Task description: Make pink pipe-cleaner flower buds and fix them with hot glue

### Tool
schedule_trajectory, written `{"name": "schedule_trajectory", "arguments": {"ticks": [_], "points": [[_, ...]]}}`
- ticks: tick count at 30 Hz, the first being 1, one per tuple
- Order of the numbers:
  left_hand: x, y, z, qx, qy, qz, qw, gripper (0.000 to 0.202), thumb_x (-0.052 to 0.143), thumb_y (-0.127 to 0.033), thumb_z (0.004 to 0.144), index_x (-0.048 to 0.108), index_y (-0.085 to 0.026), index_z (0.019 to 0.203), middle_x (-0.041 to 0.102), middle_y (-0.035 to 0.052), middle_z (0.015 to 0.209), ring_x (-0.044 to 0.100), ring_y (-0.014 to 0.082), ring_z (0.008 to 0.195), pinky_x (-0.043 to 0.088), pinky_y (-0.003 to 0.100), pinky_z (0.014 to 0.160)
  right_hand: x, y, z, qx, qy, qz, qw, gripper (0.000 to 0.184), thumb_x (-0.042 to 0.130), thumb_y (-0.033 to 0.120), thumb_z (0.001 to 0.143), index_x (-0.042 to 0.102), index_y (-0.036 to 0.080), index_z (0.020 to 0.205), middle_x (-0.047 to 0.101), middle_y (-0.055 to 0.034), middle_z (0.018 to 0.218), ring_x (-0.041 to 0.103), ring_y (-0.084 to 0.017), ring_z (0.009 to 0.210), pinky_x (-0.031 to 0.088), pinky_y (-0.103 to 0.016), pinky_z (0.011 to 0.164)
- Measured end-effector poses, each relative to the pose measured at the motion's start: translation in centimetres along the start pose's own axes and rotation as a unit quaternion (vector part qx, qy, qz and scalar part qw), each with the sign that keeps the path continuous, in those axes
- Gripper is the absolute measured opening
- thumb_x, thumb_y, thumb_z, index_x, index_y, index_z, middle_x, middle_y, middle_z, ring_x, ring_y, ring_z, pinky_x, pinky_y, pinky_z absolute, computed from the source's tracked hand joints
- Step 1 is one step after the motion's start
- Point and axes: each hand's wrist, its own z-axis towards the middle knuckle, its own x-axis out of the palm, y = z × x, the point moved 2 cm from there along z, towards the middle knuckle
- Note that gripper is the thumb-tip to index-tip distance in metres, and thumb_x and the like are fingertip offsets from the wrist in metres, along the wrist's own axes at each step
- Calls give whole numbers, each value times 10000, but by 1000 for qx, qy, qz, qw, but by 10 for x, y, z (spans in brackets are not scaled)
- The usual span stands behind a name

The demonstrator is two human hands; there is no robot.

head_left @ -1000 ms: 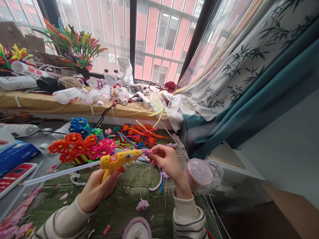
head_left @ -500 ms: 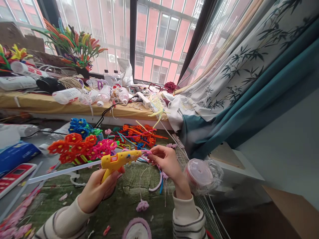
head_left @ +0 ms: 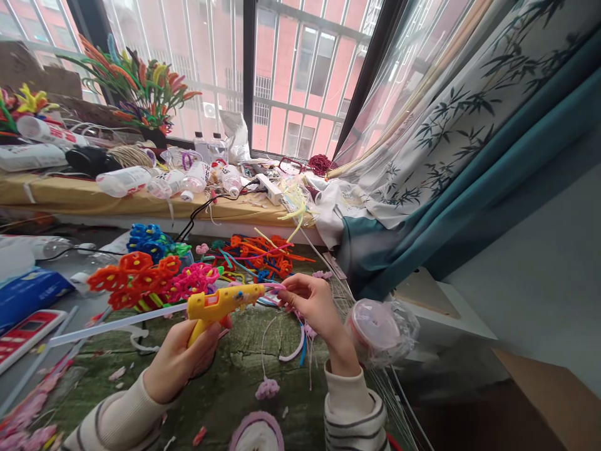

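My left hand (head_left: 190, 354) is wrapped round the handle of a yellow hot glue gun (head_left: 224, 302), with a long glue stick (head_left: 117, 324) sticking out of its back end. The gun's nozzle points right, close to the fingertips of my right hand (head_left: 310, 307). Those fingers are pinched on a pink pipe cleaner (head_left: 277, 287); its far part is hidden behind the hand. Below, a small pink fuzzy flower (head_left: 267, 388) on a thin stem lies on the green tabletop (head_left: 235, 363). A round piece with a pink rim (head_left: 238, 428) sits at the bottom edge.
Orange pipe-cleaner flowers (head_left: 136, 275), blue ones (head_left: 149, 241) and pink ones (head_left: 195, 280) stand behind the gun. A wrapped ribbon roll (head_left: 375, 326) is at the right. Several bottles (head_left: 124, 181) lie along the window sill (head_left: 56, 199). A red calculator (head_left: 30, 335) lies at the left.
The glue gun and my left hand have shifted very slightly left. My right hand keeps its pinch in nearly the same place.
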Motion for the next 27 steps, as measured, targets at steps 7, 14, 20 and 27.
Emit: {"name": "schedule_trajectory", "arguments": {"ticks": [7,14,20,27], "points": [[-3,3,0,-15,-7,10,1000,471,621,-631,800,603,-169,890,293,-73,533,208,56,447,138,225,415,-1,1,-1,-7,-5,17,1000,319,822,450,663,683,177,755,702,-24,647,669,-166,585,518,-239,522],[-3,1,-1,-19,-7,14,1000,499,611,-647,796,598,-159,902,272,-80,510,200,58,446,141,217,418,-1,2,-1,-1,-6,2,1000,345,825,476,646,680,179,743,702,-27,651,668,-175,582,523,-255,528],[0,0,0,-22,-6,12,1000,491,625,-652,780,609,-172,881,279,-72,531,199,63,455,125,214,414,0,2,-1,9,2,1,1000,332,821,472,651,690,183,750,711,-28,665,677,-173,590,529,-247,526],[2,-2,1,-14,1,16,1000,483,615,-650,788,602,-175,874,258,-80,528,179,61,443,109,215,404,1,3,-1,3,1,2,1000,357,825,485,633,687,176,745,711,-31,660,675,-173,577,530,-250,520]]}}
